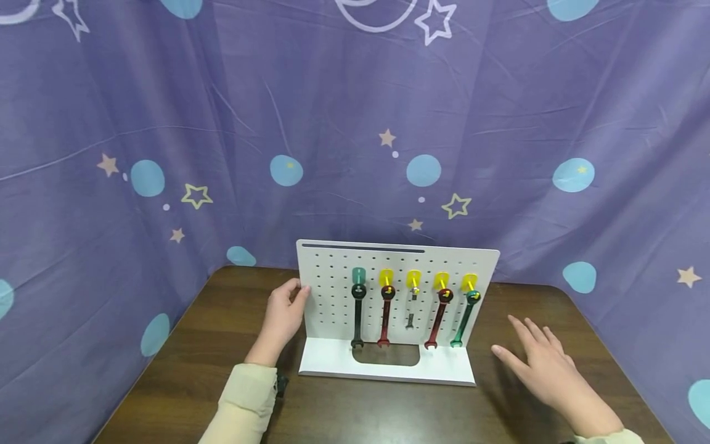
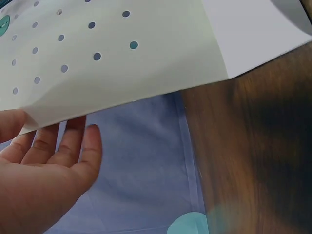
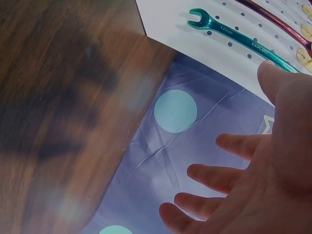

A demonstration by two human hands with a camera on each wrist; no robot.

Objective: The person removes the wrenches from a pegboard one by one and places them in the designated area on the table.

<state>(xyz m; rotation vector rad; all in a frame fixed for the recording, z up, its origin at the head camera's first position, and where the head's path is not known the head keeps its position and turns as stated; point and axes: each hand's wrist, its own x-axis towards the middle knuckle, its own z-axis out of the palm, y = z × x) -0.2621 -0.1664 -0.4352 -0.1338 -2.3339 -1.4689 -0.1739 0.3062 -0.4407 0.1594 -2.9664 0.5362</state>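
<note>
A white pegboard (image 1: 333,308) stands upright on its flat base, with combination wrenches hanging in a row on its hooks. From left to right hang a black wrench (image 1: 357,320), a red wrench (image 1: 385,320), a small silver wrench (image 1: 410,320), a second red wrench (image 1: 436,324) and a green wrench (image 1: 463,322). My left hand (image 1: 284,314) holds the board's left edge, thumb on the front face and fingers behind, as the left wrist view shows. To the right of the board, my right hand (image 1: 546,367) is held with fingers spread, apart from the green wrench (image 3: 243,41) and holding nothing.
The board rests on a brown wooden table (image 1: 355,407). A teal hook (image 1: 359,274) carries the black wrench, and yellow hooks (image 1: 413,277) carry the others. Behind the table hangs a purple curtain (image 1: 344,197) with stars and dots. An oblong opening is cut in the board's base.
</note>
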